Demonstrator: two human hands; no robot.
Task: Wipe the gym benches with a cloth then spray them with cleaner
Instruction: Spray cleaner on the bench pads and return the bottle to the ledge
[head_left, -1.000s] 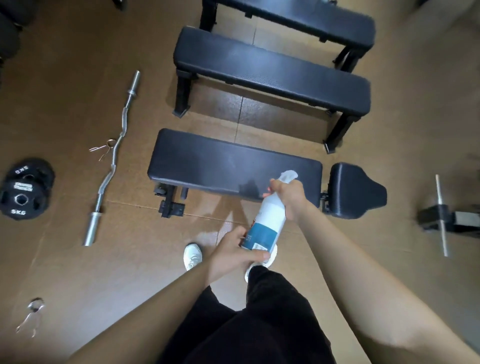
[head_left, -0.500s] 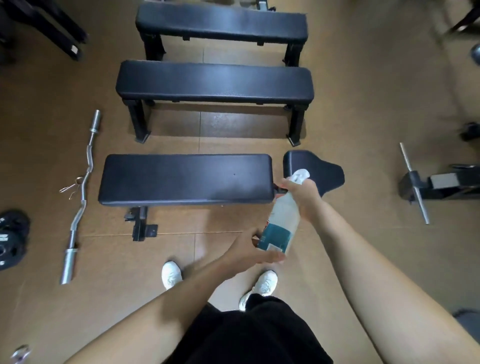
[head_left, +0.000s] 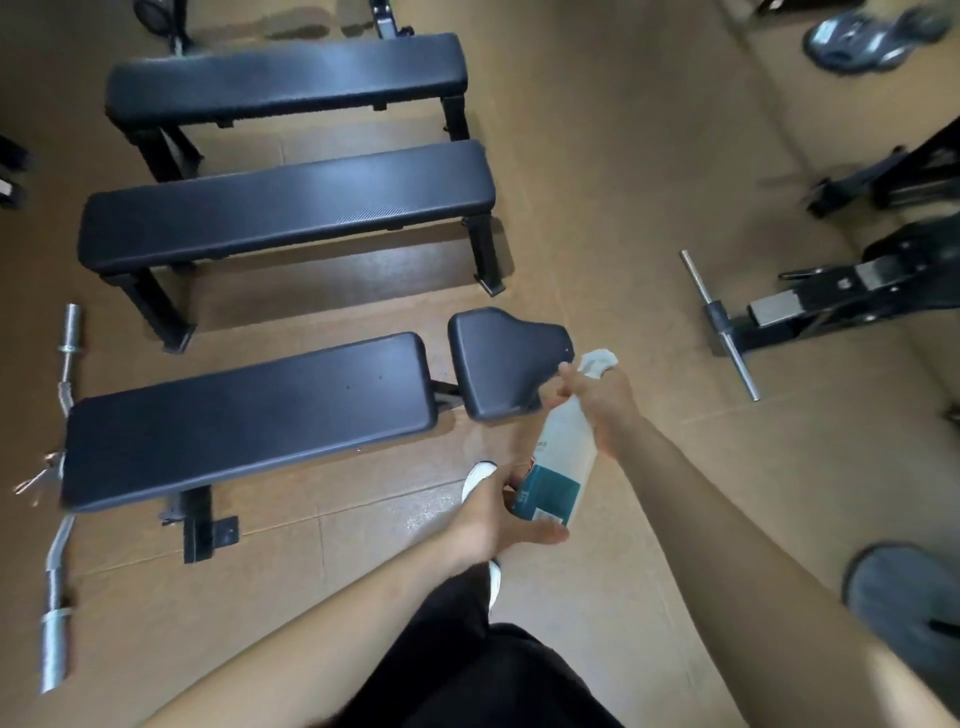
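A white spray bottle (head_left: 563, 452) with a teal label tilts over the floor, its nozzle toward the near bench's small black seat pad (head_left: 498, 364). My right hand (head_left: 602, 402) grips the bottle at the trigger and neck. My left hand (head_left: 498, 519) cups the bottle's base. The near bench's long black pad (head_left: 244, 415) lies to the left. Behind it stand a second flat black bench (head_left: 280, 208) and a third (head_left: 280, 78). No cloth is in view.
A curl bar (head_left: 57, 571) lies on the brown floor at the left. A machine foot with a steel peg (head_left: 722, 325) stands at the right. Weight plates (head_left: 872, 36) lie at the top right, a grey object (head_left: 909, 608) at the lower right. My white shoe (head_left: 475, 478) stands below the bench.
The view has swung right, so the benches sit further left in the frame. The bottle and both hands now hover beside the seat pad rather than over the long pad.
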